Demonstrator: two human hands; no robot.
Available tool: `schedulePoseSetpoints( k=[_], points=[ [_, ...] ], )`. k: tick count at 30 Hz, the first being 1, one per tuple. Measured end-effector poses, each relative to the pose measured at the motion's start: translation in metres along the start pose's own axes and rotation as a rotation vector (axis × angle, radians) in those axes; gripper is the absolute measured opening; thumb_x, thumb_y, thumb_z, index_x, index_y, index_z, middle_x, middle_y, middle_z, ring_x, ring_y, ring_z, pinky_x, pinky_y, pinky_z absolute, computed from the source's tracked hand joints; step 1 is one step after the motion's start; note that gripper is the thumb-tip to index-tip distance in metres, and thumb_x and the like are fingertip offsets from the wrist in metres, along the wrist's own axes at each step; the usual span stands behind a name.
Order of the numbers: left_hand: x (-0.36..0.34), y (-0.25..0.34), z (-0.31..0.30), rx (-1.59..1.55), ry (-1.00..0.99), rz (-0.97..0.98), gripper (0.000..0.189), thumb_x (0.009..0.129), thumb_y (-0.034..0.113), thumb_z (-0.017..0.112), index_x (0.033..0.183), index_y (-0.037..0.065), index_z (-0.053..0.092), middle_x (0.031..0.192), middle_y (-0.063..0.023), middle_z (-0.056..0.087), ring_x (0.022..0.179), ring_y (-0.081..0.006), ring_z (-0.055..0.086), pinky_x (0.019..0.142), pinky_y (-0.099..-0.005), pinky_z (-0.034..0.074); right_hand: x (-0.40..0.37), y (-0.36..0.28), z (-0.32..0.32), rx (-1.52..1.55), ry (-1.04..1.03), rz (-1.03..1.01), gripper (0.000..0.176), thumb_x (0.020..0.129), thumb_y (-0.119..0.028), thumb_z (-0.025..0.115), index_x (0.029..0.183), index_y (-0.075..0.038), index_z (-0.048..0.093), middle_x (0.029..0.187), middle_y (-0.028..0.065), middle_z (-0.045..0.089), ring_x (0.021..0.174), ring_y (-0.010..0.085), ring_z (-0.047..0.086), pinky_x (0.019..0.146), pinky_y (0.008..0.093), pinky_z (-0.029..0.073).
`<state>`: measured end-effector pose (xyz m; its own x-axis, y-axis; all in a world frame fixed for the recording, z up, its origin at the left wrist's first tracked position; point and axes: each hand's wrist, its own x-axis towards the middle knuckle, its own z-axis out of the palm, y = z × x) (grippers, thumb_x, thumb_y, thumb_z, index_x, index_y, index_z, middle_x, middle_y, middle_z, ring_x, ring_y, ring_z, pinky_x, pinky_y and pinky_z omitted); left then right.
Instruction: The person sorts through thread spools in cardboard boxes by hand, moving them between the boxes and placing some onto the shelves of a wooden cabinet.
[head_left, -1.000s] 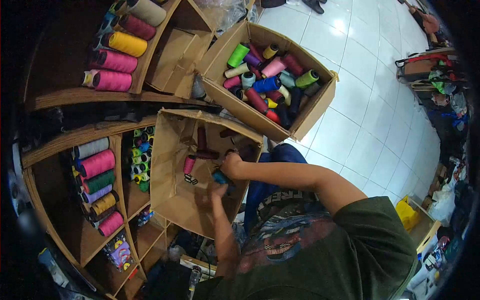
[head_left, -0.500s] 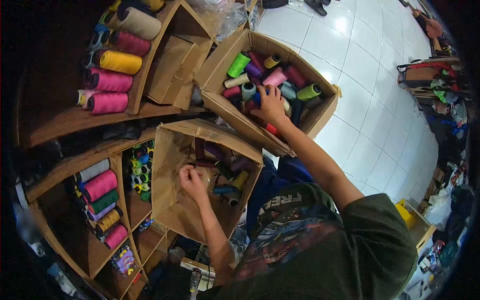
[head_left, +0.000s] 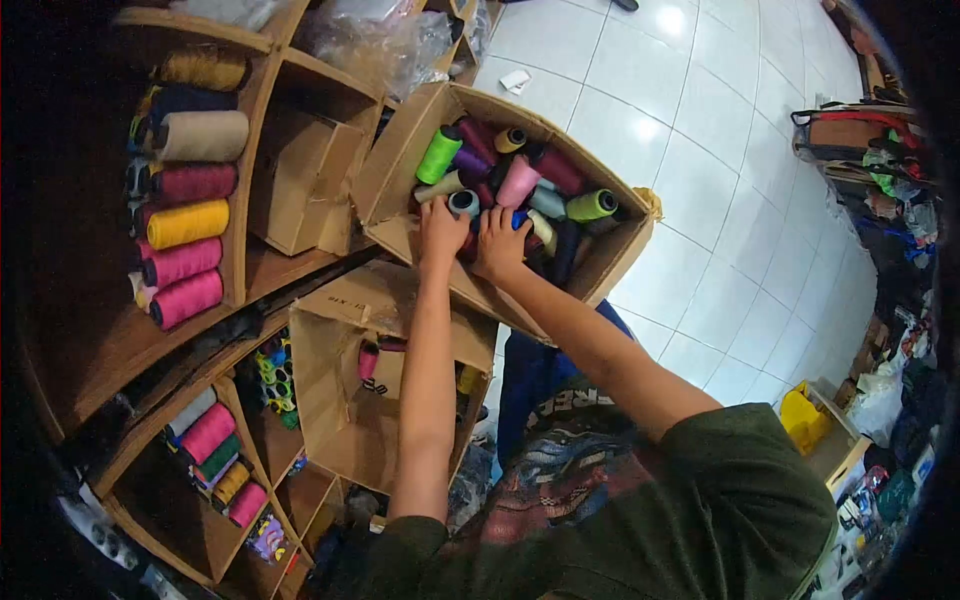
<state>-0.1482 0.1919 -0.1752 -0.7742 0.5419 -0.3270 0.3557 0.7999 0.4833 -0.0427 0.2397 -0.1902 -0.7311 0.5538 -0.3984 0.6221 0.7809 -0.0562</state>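
Note:
Both hands are inside the upper cardboard box (head_left: 610,265), among thread spools of many colours. My left hand (head_left: 441,238) bends its fingers down beside a grey spool (head_left: 463,203); whatever lies under the fingertips is hidden. Close to its right, my right hand (head_left: 500,242) curls over the spools, its fingertips at a blue spool (head_left: 519,219). A pink spool (head_left: 518,182) and a bright green spool (head_left: 438,155) lie farther back. Below, a second cardboard box (head_left: 330,385) holds a few spools, including a dark pink one (head_left: 368,358); my left forearm crosses over it.
Wooden shelves (head_left: 262,150) on the left hold stacked spools, among them a yellow one (head_left: 188,225). Clear plastic bags (head_left: 375,45) lie at the top. White floor tiles (head_left: 690,250) stretch to the right, with a cluttered heap (head_left: 890,400) at the far edge.
My left hand has moved up from the lower box into the upper one, next to my right hand. The right hand stays among the spools. The camera view has shifted.

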Motion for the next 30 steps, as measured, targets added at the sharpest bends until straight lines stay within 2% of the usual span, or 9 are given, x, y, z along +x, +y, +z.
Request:
schedulePoseSetpoints(
  k=[3,9,12,13,17,22,26,27,30],
  points=[
    [0.031,-0.033,0.034,-0.011,-0.162,-0.132,0.063,0.069,0.031,0.073,0.12,0.0,0.052,0.117,-0.0249,0.056,0.11,-0.0386,0.053,0.092,-0.0431,0.043,-0.002,0.004,-0.012,0.189,0.027,0.026,0.093,0.057,-0.049,0.073,0.128,-0.001,0.038,0.126,0.0165,0.041,0.122,0.0315,0.033,0.09,0.0607,0.03],
    [0.059,-0.044,0.061,0.091,-0.366,-0.297,0.072,0.059,0.044,0.078,0.113,0.001,0.06,0.112,-0.0262,0.059,0.109,-0.0365,0.056,0.091,-0.0422,0.045,0.011,-0.006,0.004,0.076,0.057,0.087,0.084,0.066,-0.048,0.067,0.13,0.0,0.04,0.128,0.0174,0.042,0.124,0.0333,0.034,0.09,0.0635,0.03],
    [0.049,-0.022,0.067,0.035,-0.165,-0.376,0.074,0.056,0.045,0.08,0.112,0.0,0.06,0.114,-0.0257,0.059,0.11,-0.0364,0.055,0.091,-0.0419,0.044,0.008,0.009,-0.021,0.139,-0.191,0.07,0.088,0.06,-0.045,0.073,0.129,-0.001,0.041,0.129,0.017,0.042,0.125,0.034,0.034,0.087,0.0646,0.033],
    [0.045,-0.006,0.057,0.078,-0.256,-0.402,0.079,0.06,0.048,0.078,0.115,-0.002,0.055,0.116,-0.0247,0.057,0.113,-0.0388,0.052,0.09,-0.0507,0.045,0.008,0.014,-0.023,0.164,-0.218,0.078,0.09,0.058,-0.046,0.074,0.129,-0.001,0.04,0.129,0.0169,0.042,0.125,0.0343,0.034,0.087,0.0644,0.033],
    [0.023,0.006,0.066,0.156,-0.097,-0.487,0.062,0.072,0.026,0.071,0.124,0.005,0.045,0.118,-0.022,0.052,0.107,-0.0409,0.054,0.088,-0.0503,0.046,-0.006,0.057,-0.051,0.32,-0.32,0.078,0.103,0.053,-0.051,0.078,0.131,0.0,0.035,0.132,0.0189,0.04,0.126,0.0409,0.032,0.088,0.0669,0.032],
    [0.013,0.018,0.06,0.26,-0.077,-0.521,0.063,0.074,0.029,0.071,0.127,0.013,0.042,0.12,-0.0237,0.048,0.106,-0.0416,0.054,0.083,-0.0483,0.049,-0.019,0.092,-0.061,0.474,-0.448,0.023,0.107,0.052,-0.054,0.077,0.133,0.0,0.032,0.139,0.0218,0.031,0.129,0.046,0.026,0.088,0.071,0.03],
    [0.008,0.022,0.059,0.295,-0.076,-0.526,0.061,0.073,0.035,0.072,0.124,0.015,0.044,0.112,-0.0263,0.051,0.093,-0.0395,0.061,0.077,-0.0466,0.051,-0.022,0.131,-0.024,0.936,-0.645,0.021,0.107,0.053,-0.052,0.075,0.133,0.004,0.033,0.13,0.0219,0.044,0.126,0.0346,0.038,0.098,0.0484,0.038],
    [0.005,0.022,0.061,0.297,-0.088,-0.531,0.061,0.073,0.036,0.072,0.123,0.015,0.044,0.11,-0.026,0.052,0.091,-0.039,0.062,0.076,-0.0462,0.051,-0.028,0.14,-0.046,1.142,-0.766,0.034,0.098,0.058,-0.046,0.074,0.133,0.004,0.034,0.126,0.0183,0.048,0.122,0.0269,0.043,0.1,0.0363,0.037],
    [0.0,0.024,0.06,0.358,-0.069,-0.467,0.062,0.074,0.038,0.071,0.12,0.008,0.042,0.103,-0.0235,0.056,0.091,-0.0388,0.062,0.077,-0.0479,0.048,-0.049,0.155,-0.088,1.711,-0.906,0.072,0.085,0.067,-0.032,0.075,0.134,0.001,0.033,0.125,0.0123,0.048,0.118,0.0205,0.045,0.102,0.0365,0.035]
  ],
)
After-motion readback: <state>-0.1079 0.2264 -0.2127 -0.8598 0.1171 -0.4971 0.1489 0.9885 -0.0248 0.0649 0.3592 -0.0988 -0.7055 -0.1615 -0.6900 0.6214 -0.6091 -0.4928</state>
